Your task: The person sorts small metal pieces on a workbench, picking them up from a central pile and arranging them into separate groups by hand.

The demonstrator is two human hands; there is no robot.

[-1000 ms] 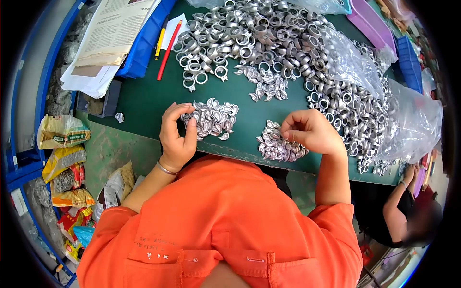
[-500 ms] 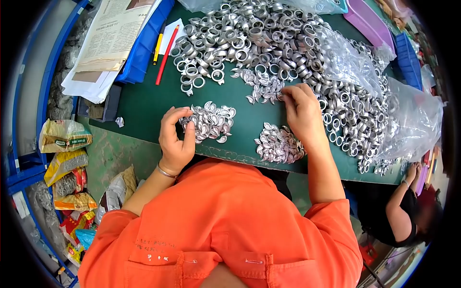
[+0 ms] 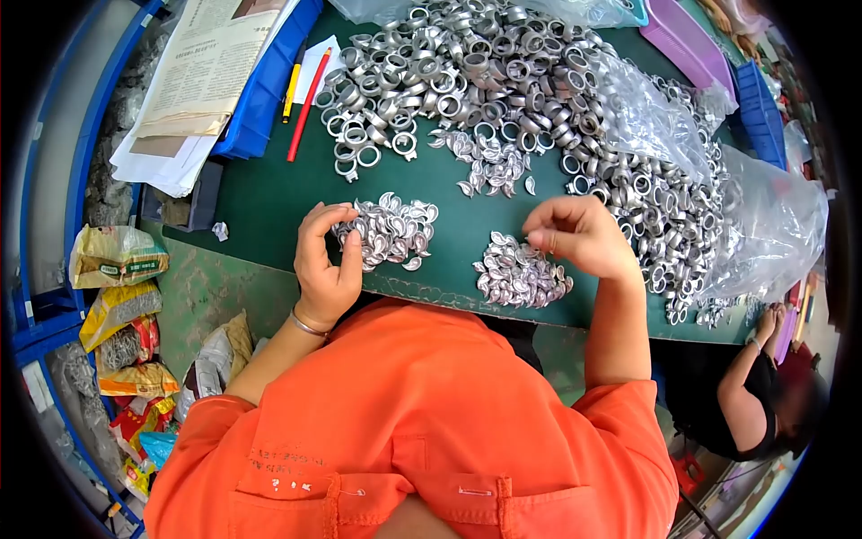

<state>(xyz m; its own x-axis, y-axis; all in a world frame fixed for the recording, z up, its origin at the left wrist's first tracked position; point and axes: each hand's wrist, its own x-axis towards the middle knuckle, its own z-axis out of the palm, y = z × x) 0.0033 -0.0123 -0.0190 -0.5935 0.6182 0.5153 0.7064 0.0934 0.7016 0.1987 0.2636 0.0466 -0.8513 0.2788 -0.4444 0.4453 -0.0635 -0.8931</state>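
Note:
My left hand (image 3: 325, 262) rests at the left edge of a heap of small silver leaf-shaped metal pieces (image 3: 392, 232). Its thumb and forefinger are apart, curved against the heap. Above the far right edge of a second heap of leaf-shaped pieces (image 3: 521, 274) is my right hand (image 3: 588, 235), thumb and fingers pinched together. Whatever is between those fingertips is hidden or too small to make out. Farther up lies a looser group of leaf-shaped pieces (image 3: 492, 166), with one single piece (image 3: 530, 185) off its right side.
Many silver metal rings (image 3: 467, 67) cover the back and right of the green table (image 3: 269, 193), partly under clear plastic bags (image 3: 763, 225). A red pencil (image 3: 309, 103), a yellow marker (image 3: 292, 92) and a blue bin (image 3: 269, 85) with papers lie left. A co-worker's hands (image 3: 769, 323) are far right.
My right hand has moved from the looser far group toward me, to the right-hand heap. One leaf-shaped piece now shows apart beside the far group. My left hand stays by its heap.

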